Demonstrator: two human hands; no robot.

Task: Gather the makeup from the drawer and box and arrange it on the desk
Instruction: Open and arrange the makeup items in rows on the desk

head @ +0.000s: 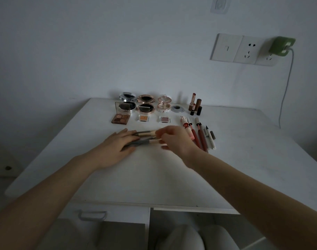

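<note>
A dim view, looking down over my two bare arms reaching across a white desk (154, 177).

At the left, my left hand (118, 143) is lying flat with straight fingers, pressing down on the handles of a small bunch of brushes (145, 133) in the middle of the desk. Behind it, a palette (121, 119) is sitting open. Three open compacts (146, 103) are standing in a row near the wall, and two small pots (143, 117) are lying in front of them.

Right of the brushes, my right hand (175, 139) is blurring a little; its fingers are curling down and pinching the brush heads, so both hands seem to be squaring up the bunch.

Further right, lipsticks (195, 105) are standing upright in a cluster near the wall. Pens (201, 136) are lying side by side in front of them, just beside my right wrist.

Below the desk edge, a drawer handle (91, 214) is showing at the lower left. I cannot tell whether anything is waiting inside, and no box is showing.

I am judging the task to be nearly done. Most of the makeup is sitting in tidy groups, and only the brushes are needing a neat row.
</note>
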